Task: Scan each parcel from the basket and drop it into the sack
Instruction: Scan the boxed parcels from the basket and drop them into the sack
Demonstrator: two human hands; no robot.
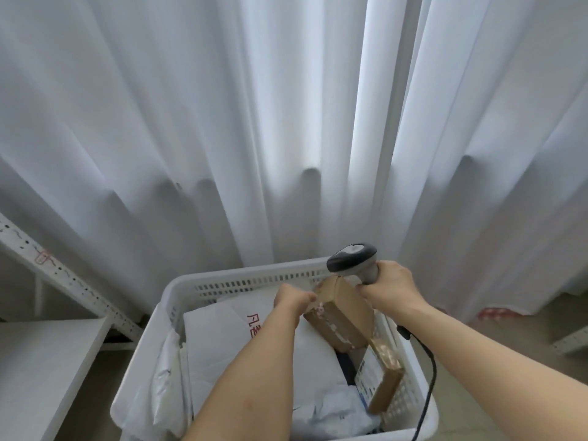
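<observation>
The left hand [294, 301] has its grip closed on the upper end of a brown box [342, 313], fingers curled round that end, and holds the box tilted above the far right part of the basket [178, 288]. The right hand [389, 286] has its grip wrapped tight round the handle of a scanner [351, 261]. The scanner's dark head sits just above the top end of the box, touching or nearly touching it; which one, I cannot tell. A black cable [428, 370] runs from below the right wrist down past the basket's right wall.

Inside the basket, under the box, lies a white bag [241, 338] with red print, taking up most of the basket's middle. A second brown box [386, 377] leans against the basket's right wall, below the held one, with a white printed label [366, 375] just to its left. Crumpled white mailers [165, 377] are pressed against the basket's left wall, and more grey-white wrapping [331, 409] fills the near end.

Behind the basket hangs a white curtain [286, 122]. Left of the basket stands a white shelf [41, 361] with a perforated metal frame [63, 278]. The sack does not show in this view.
</observation>
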